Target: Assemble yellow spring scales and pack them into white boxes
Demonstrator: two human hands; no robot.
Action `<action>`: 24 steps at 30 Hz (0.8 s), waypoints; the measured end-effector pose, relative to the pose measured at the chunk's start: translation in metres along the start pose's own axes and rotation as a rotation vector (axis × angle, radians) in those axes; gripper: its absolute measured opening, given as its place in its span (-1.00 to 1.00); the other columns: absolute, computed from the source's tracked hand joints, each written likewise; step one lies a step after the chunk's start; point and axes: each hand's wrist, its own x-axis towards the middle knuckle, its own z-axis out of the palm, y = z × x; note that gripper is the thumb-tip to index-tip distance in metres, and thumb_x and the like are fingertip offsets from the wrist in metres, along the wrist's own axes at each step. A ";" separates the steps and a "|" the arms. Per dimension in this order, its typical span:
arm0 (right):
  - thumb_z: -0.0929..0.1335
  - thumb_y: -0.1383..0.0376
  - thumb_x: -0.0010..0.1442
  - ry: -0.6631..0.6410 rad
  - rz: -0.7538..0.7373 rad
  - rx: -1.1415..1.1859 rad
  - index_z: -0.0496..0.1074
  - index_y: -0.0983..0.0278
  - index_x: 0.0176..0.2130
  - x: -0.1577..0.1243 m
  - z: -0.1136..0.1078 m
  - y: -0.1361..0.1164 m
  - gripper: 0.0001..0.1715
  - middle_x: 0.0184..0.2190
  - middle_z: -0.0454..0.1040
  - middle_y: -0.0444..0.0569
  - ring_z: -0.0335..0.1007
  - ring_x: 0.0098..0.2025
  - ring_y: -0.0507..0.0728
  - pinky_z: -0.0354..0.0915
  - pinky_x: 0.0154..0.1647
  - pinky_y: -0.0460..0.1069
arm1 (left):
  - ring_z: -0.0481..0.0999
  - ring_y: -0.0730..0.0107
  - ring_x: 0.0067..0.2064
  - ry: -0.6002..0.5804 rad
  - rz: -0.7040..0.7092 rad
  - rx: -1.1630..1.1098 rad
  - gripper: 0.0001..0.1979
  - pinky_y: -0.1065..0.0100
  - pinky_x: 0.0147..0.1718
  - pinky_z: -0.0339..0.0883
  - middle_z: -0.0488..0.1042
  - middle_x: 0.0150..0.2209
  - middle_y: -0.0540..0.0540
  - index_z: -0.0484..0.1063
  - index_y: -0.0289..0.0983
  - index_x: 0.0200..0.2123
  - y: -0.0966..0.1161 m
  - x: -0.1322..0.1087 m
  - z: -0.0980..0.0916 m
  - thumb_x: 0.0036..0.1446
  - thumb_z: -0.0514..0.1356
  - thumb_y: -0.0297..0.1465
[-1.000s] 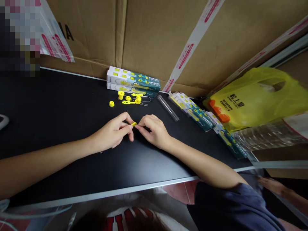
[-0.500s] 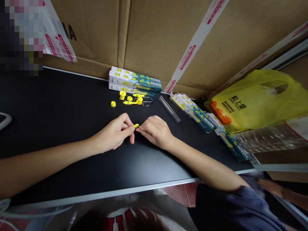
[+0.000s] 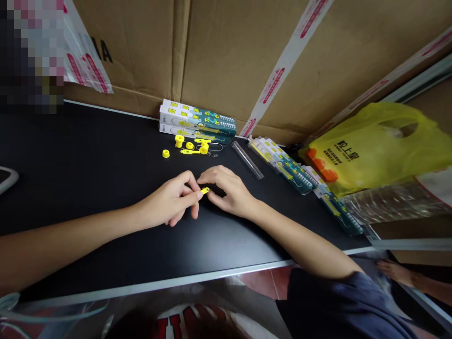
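Observation:
My left hand pinches a small yellow plastic piece with a hole near its end, between thumb and fingertips. Close to that end is my right hand, its thumb and fingers parted and curved around the tip. A tiny dark bit shows at the tip, too small to make out. Beyond the hands lie a yellow spool-like part, a yellow ring-shaped cap, a flat yellow strip, a bent metal wire and a clear plastic tube.
Stacked printed boxes stand against a large cardboard carton. More printed boxes lie to the right, beside a yellow plastic bag. A white-edged device sits at the far left. Another person's hand appears at lower right.
My right hand's thumb and fingers have parted from their pinch at the yellow piece's end. The piece, still in my left hand, has shifted slightly right and nearer me.

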 end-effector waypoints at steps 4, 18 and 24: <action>0.22 0.49 0.29 -0.041 -0.010 -0.072 0.32 0.23 -0.14 -0.001 -0.003 -0.001 -0.78 -0.38 0.51 -0.07 0.39 -0.37 0.08 0.31 -0.29 -0.03 | 0.31 0.56 -0.77 -0.024 -0.020 -0.116 -0.71 0.58 -0.83 0.12 0.50 -0.54 0.09 0.13 -0.19 -0.24 0.002 0.003 -0.004 0.24 0.22 -0.21; 0.22 0.22 0.41 -0.088 0.342 0.084 0.30 0.25 -0.33 -0.005 -0.010 0.010 -0.73 -0.51 0.27 -0.19 0.16 -0.51 -0.04 0.11 -0.42 -0.11 | 0.59 0.19 -0.51 0.064 -0.021 -0.611 -0.29 0.31 -0.64 0.39 0.62 -0.27 -0.27 0.43 -0.26 -0.07 0.007 0.012 -0.027 0.20 -0.10 0.23; 0.25 0.18 0.39 -0.074 0.468 0.194 0.30 0.25 -0.31 -0.004 -0.002 0.000 -0.75 -0.54 0.23 -0.24 0.09 -0.55 -0.06 0.06 -0.47 -0.11 | 0.53 0.40 -0.59 0.295 0.119 -0.429 -0.56 0.43 -0.64 0.39 0.54 -0.37 -0.08 0.31 -0.25 0.06 0.000 0.014 -0.017 0.33 0.06 -0.05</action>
